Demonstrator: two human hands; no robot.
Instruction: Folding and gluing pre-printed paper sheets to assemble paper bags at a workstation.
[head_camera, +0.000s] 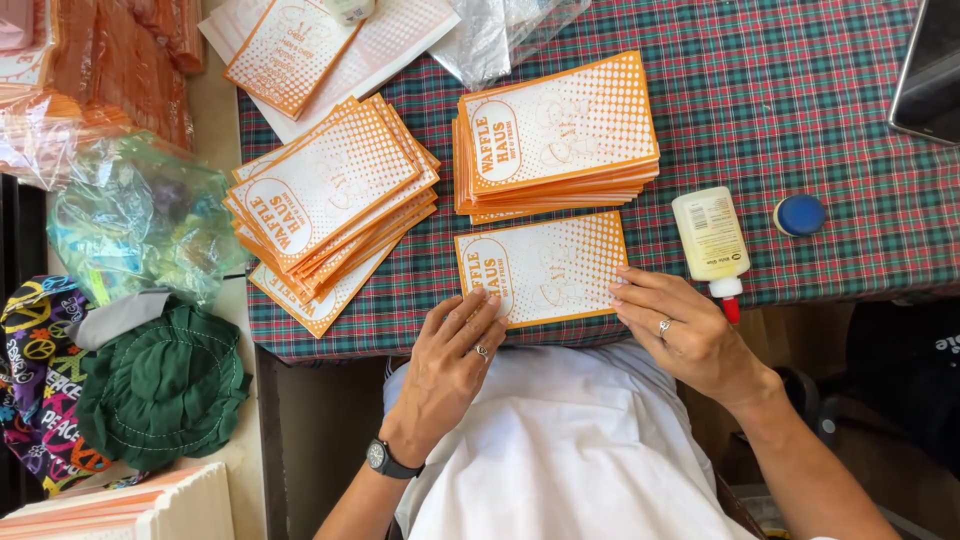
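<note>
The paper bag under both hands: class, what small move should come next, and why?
Probably lift the paper bag onto the stack just behind it. Both the left hand and the right hand press it flat at its near corners, the glue bottle lies set aside with its blue cap off, and similar bags already sit stacked.

A glue bottle (711, 240) and a blue cap (800, 215) are seen on the plaid cloth (800, 90). A green hat (165, 385) is placed beside crumpled plastic (140, 215).
</note>
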